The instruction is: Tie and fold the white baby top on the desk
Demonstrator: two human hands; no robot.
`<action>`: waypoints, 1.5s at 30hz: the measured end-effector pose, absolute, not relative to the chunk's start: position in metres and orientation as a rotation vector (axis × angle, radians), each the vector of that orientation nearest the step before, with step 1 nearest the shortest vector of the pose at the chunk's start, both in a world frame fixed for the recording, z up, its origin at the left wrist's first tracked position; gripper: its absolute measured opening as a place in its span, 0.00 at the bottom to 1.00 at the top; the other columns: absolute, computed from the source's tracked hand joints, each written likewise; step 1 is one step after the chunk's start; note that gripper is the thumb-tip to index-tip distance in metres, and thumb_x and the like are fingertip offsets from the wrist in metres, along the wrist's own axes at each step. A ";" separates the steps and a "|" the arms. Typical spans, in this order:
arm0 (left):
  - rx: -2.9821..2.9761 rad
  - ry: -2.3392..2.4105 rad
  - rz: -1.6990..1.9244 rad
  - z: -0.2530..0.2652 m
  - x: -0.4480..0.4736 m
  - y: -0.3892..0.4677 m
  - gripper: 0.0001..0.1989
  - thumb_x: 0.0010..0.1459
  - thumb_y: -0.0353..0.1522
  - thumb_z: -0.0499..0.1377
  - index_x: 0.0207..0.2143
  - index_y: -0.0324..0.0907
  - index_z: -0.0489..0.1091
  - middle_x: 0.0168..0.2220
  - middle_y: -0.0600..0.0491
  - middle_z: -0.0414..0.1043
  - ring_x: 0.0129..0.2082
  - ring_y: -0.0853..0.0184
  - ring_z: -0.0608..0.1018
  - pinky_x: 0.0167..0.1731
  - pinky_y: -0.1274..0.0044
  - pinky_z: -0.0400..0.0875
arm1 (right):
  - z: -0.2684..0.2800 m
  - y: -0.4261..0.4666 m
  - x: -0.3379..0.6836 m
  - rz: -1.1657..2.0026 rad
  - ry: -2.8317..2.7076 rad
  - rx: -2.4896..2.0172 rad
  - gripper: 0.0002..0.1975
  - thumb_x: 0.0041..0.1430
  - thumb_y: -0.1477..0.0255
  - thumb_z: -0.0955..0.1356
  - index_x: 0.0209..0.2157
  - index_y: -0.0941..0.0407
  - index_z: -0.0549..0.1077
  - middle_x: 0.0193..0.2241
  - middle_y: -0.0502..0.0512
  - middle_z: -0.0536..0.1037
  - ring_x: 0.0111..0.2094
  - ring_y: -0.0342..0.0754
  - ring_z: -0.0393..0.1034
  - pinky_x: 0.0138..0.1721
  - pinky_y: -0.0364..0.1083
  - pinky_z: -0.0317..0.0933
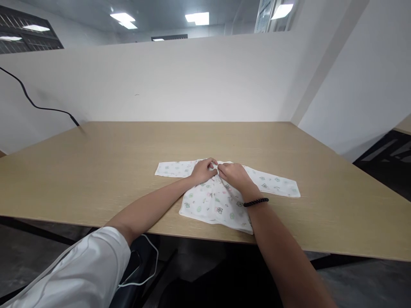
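A small white long-sleeved baby shirt (205, 203) with a green, pink and grey print lies on the table, its sleeves spread to both sides and its hem toward me. At its neckline, my left hand (204, 170) pinches the fabric, thumb and fingers curled together. My right hand (233, 174) meets it there, its fingertips closed on the shirt's front near the collar. The cloth is drawn up in creases below the fingers. What exactly lies between the fingertips is too small to make out. A black beaded bracelet circles my right wrist.
The light wooden table (96, 171) reaches back to a white partition (186, 81). A black cable (48, 108) hangs over the table's far left corner. Below the front edge, a white cord (156, 261) loops near my lap. A dark object (388, 158) stands beyond the right edge.
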State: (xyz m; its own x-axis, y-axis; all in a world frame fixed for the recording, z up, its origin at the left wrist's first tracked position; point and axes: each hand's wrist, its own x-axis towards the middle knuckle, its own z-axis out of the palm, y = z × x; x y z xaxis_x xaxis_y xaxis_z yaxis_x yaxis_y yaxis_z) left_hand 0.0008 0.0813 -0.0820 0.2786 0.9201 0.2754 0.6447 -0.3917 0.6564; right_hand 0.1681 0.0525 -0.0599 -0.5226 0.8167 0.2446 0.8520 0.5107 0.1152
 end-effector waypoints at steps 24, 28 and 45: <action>2.226 1.411 0.877 -0.087 -0.001 0.082 0.10 0.51 0.31 0.59 0.34 0.44 0.79 0.34 0.52 0.76 0.37 0.63 0.76 0.40 0.74 0.70 | -0.085 0.072 0.183 0.528 -2.057 -1.135 0.10 0.44 0.78 0.64 0.25 0.56 0.77 0.29 0.53 0.76 0.30 0.45 0.66 0.35 0.43 0.60; 2.374 1.336 0.788 -0.085 -0.005 0.084 0.12 0.51 0.31 0.57 0.37 0.44 0.78 0.35 0.52 0.75 0.40 0.62 0.76 0.43 0.72 0.70 | -0.079 0.069 0.185 0.469 -2.074 -1.240 0.07 0.48 0.75 0.64 0.24 0.56 0.75 0.24 0.50 0.75 0.27 0.45 0.66 0.30 0.42 0.58; 2.593 1.220 0.678 -0.080 -0.024 0.088 0.09 0.54 0.35 0.57 0.38 0.43 0.66 0.42 0.49 0.70 0.43 0.60 0.73 0.45 0.68 0.68 | -0.070 0.059 0.159 0.248 -2.189 -1.440 0.08 0.60 0.65 0.65 0.33 0.55 0.71 0.34 0.53 0.76 0.34 0.47 0.69 0.33 0.43 0.56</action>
State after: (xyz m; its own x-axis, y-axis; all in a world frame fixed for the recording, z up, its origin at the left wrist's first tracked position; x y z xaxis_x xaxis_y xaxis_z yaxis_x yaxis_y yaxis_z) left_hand -0.0243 0.0880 -0.0805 0.5550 0.7676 0.3205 0.6774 -0.6407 0.3614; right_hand 0.1594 0.0593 -0.0697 -0.3126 0.8982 0.3090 0.8062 0.4229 -0.4137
